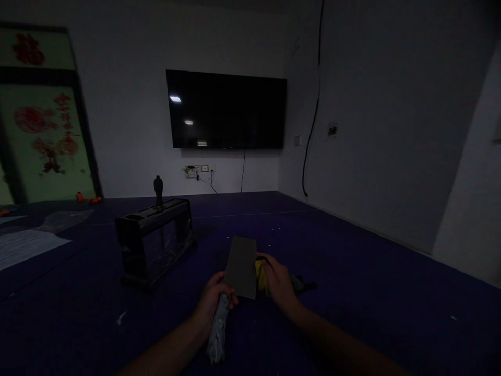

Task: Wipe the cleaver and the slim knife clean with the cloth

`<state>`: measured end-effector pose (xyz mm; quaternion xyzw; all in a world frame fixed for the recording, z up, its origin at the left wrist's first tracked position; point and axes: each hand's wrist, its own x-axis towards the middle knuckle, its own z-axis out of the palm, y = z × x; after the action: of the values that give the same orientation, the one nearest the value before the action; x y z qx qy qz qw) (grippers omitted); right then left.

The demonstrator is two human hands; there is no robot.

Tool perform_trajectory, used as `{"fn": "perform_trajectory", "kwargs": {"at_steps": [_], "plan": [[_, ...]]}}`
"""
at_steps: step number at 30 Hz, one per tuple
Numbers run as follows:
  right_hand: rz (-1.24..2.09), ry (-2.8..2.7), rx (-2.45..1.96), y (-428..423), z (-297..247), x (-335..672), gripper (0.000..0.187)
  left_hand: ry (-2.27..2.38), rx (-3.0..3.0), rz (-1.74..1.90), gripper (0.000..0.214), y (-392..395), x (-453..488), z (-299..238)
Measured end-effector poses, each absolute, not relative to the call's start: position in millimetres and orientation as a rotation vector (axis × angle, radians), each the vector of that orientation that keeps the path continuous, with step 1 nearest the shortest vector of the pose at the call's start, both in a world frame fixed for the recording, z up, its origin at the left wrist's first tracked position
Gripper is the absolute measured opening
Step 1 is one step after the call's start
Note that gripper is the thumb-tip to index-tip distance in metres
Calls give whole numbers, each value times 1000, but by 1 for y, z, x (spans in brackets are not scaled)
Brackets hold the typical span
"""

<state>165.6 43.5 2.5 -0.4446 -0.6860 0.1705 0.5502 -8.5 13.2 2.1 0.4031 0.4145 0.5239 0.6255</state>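
In the lower middle, a flat grey rectangular panel (241, 266) is tilted up, its left edge gripped by my left hand (214, 298). Below that hand's fingers hangs a lumpy, light-grey strip (218, 329); whether it joins the panel I cannot tell. My right hand (278, 282) is closed around something yellow (261, 277), perhaps a cloth, which lies against the panel's right edge. The kind of the yellow thing is unclear in the dim light. Just beyond my right wrist, a dark grey item with a black end (303, 283) is on the purple-blue surface.
A black open-framed stand (156, 230) with a dark vase-shaped piece (158, 189) on top stands left of my hands. White sheets (29, 246) and clear plastic (66, 219) lie far left. A television (229, 109) hangs on the back wall; a black cable (313, 120) runs down the right wall.
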Motion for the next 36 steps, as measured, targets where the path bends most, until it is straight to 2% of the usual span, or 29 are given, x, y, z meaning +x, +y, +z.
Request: {"fn": "perform_trajectory", "kwargs": {"at_steps": [4, 17, 28, 32, 36], "plan": [[398, -1625, -1024, 41, 4, 165, 36, 891, 998, 1147, 29, 20, -10, -1], [281, -1700, -1001, 34, 7, 164, 34, 864, 1018, 1069, 47, 18, -9, 3], [185, -1594, -1113, 34, 6, 164, 35, 944, 945, 1201, 43, 12, -6, 2], [28, -1592, -1078, 36, 6, 168, 35, 978, 945, 1193, 40, 10, -6, 3], [-255, -1905, -799, 33, 4, 166, 32, 981, 929, 1215, 36, 9, -5, 5]]}}
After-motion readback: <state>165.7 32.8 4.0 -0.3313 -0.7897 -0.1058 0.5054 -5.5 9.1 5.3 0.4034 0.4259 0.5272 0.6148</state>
